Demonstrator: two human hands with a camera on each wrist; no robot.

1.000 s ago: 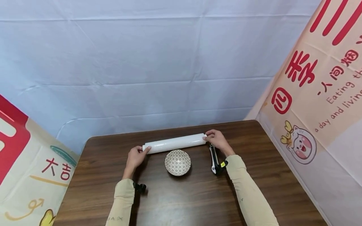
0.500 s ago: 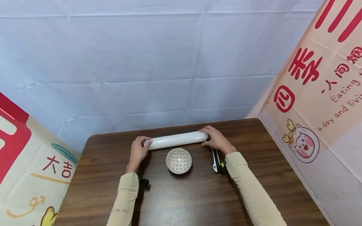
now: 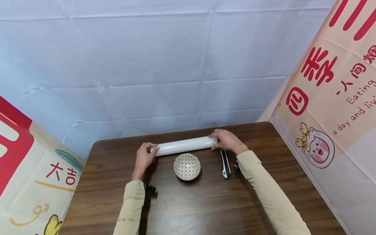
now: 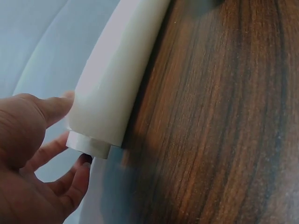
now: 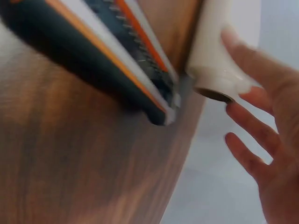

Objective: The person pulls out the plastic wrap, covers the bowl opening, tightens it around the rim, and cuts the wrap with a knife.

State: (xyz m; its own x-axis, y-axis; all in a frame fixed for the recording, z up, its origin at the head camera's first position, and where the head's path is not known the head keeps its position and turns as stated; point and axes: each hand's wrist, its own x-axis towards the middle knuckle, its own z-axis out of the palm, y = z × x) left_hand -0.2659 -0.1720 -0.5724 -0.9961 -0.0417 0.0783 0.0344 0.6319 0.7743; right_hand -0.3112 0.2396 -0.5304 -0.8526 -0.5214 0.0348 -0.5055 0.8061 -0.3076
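Left hand (image 3: 143,159) and right hand (image 3: 228,141) hold 1 glossy white roll (image 3: 185,146).

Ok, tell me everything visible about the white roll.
The white roll is a smooth, glossy cylinder, apparently plastic film on a core that juts out at both ends, hollow at the right one. It appears to lie on the table, slightly slanted, just beyond the bowl. The left hand and right hand hold its ends.

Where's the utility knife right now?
In the head view, the utility knife lies on the table, right of the patterned bowl and near the right end of the white roll.
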